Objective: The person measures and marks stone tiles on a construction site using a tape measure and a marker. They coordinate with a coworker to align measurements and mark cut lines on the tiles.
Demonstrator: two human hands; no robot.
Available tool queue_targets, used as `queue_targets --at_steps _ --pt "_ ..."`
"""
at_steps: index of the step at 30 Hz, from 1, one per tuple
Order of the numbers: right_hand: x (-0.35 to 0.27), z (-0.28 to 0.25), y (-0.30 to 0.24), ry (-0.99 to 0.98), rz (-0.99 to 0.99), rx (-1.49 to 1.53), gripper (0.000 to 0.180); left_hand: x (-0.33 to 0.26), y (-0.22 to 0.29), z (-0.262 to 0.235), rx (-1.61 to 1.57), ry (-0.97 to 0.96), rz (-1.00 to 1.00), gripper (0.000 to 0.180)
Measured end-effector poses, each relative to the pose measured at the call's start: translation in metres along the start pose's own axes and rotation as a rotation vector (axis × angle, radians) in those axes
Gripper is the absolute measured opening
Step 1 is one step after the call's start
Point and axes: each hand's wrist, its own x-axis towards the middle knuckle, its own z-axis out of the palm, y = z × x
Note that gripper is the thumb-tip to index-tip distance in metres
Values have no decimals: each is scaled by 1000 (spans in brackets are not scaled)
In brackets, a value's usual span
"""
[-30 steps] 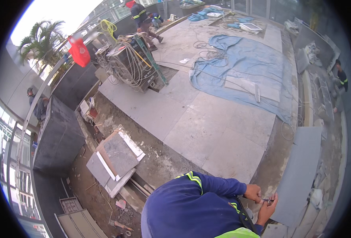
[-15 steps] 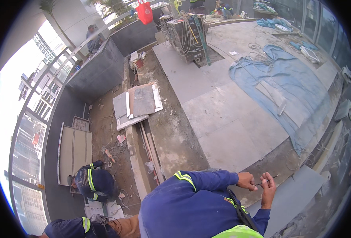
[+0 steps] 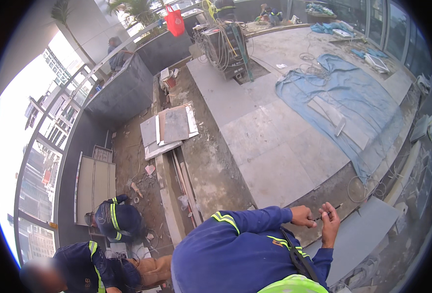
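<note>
My left hand is closed, its thumb and fingertips at the near end of a thin dark rod with a narrow tip. Pinching that rod further along, my right hand is raised with its palm turned toward the left hand. The rod slants up to the right; its exact kind is too small to tell. Both hands are held out in front of my blue jacket, which has reflective stripes. Below them, a grey slab lies next to a strip of bare concrete.
A blue sheet with boards on it covers part of the grey paving. Stacked panels straddle a trench. One co-worker crouches at left; another is close at lower left. A cable-draped dark box stands ahead.
The co-worker at lower left has risen further into view. My view has shifted slightly, while my hands keep nearly the same hold on the rod.
</note>
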Motion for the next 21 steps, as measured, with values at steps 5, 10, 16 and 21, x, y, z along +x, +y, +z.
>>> queue_targets --at_steps 5,10,16,21 --pt "5 6 -33 77 78 57 46 -6 -8 -1 66 39 -67 60" --pt "14 -149 -99 659 -310 -454 88 -3 -28 -10 15 2 -112 56" --pt "17 -399 -95 1056 431 -287 110 -22 -41 -17 -85 -54 -353 51" --pt "36 -449 -25 885 644 -349 109 -35 -50 -13 8 -29 -359 50"
